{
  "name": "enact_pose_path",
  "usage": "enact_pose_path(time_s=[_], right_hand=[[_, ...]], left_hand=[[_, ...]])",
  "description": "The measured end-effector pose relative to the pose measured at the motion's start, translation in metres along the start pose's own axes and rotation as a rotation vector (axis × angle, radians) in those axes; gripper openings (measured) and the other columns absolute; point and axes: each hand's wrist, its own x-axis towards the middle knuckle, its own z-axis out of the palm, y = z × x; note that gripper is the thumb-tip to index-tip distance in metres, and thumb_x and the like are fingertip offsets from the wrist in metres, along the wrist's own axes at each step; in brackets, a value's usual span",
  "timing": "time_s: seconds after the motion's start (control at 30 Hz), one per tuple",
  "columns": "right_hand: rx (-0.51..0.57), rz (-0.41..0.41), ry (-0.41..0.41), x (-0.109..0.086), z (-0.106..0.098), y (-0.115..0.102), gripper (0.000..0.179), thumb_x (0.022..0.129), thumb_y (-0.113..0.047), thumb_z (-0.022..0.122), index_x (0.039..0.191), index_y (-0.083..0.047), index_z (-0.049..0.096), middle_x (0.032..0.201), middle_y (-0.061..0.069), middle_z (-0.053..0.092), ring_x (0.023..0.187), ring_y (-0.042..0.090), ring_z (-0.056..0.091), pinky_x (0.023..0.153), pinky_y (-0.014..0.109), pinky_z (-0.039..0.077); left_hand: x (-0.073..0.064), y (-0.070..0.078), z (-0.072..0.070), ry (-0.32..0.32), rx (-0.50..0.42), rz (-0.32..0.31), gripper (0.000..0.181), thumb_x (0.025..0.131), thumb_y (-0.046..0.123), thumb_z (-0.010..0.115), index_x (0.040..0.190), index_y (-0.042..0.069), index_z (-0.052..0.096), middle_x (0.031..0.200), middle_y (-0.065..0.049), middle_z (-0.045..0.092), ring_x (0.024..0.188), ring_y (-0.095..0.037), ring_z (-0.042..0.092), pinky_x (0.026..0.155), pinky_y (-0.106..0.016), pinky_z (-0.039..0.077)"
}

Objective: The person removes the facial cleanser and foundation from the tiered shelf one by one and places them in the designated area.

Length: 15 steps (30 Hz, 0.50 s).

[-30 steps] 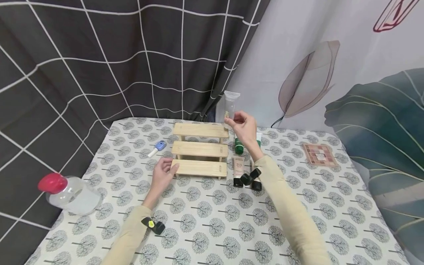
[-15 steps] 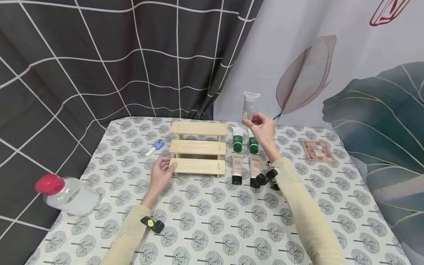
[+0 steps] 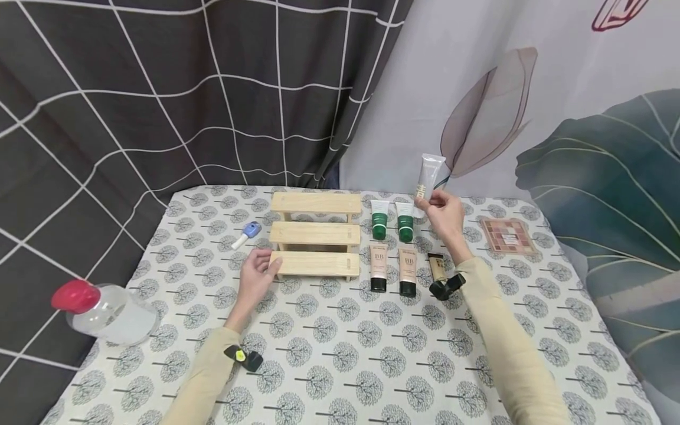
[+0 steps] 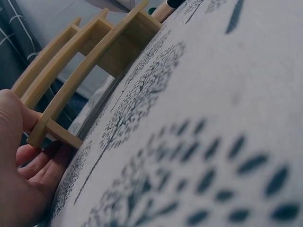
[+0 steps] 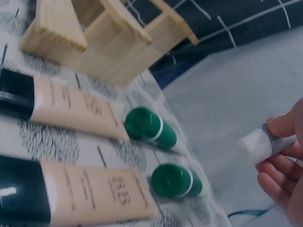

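My left hand (image 3: 257, 276) grips the left end of a three-tier wooden display stand (image 3: 316, 264), thumb on the lowest step and fingers under it in the left wrist view. With thumb and fingers my right hand (image 3: 446, 215) pinches a grey squeeze tube (image 3: 428, 177), raised above the table's back, crimped end up. Its white cap (image 5: 255, 146) points away from the palm in the right wrist view. Near that hand two green-and-white tubes (image 3: 379, 224) lie side by side. In front of them are two pinkish BB cream tubes (image 3: 378, 267) with black caps and a small gold-and-black tube (image 3: 437, 267).
A blue bottle with a white cap (image 3: 247, 235) lies left of the stand. A clear bottle with a red top (image 3: 114, 316) stands at the table's left edge. An eyeshadow palette (image 3: 508, 236) lies at the right. Curtains hang behind the tree-print tablecloth (image 3: 340, 366).
My right hand has carried the grey tube rightward, away from the stand, uncovering the green and BB tubes and the gold-and-black one. The left hand stays on the stand.
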Motion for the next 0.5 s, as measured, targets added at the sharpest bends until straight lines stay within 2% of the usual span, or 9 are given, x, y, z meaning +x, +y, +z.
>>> enact_pose_path(time_s=[0.17,0.33,0.5], right_hand=[[-0.042,0.049,0.027,0.001,-0.006,0.012,0.041,0.092,-0.028,0.071,0.121,0.000,0.066,0.103,0.010,0.066,0.082,0.014,0.056,0.070,0.021,0.049],[-0.077,0.081,0.013,0.000,-0.010,0.023,0.042,0.092,-0.030,0.071,0.118,0.003,0.066,0.096,0.006,0.062,0.079,0.015,0.053,0.064,0.020,0.047],[-0.121,0.116,-0.020,-0.001,-0.012,0.033,0.049,0.093,-0.033,0.071,0.124,0.005,0.064,0.107,0.017,0.067,0.082,0.017,0.058,0.065,0.019,0.050]], left_hand=[[0.001,0.001,0.000,0.000,-0.011,-0.003,0.042,0.098,0.012,0.066,0.132,-0.006,0.050,0.134,-0.027,0.060,0.123,-0.037,0.062,0.090,-0.003,0.051],[0.001,-0.001,0.000,0.004,-0.020,0.021,0.040,0.097,0.011,0.066,0.130,-0.007,0.051,0.131,-0.027,0.061,0.121,-0.038,0.063,0.089,-0.003,0.051],[0.001,-0.001,0.001,0.010,-0.017,0.010,0.040,0.096,0.010,0.068,0.129,-0.006,0.052,0.131,-0.027,0.062,0.121,-0.037,0.063,0.092,-0.007,0.054]])
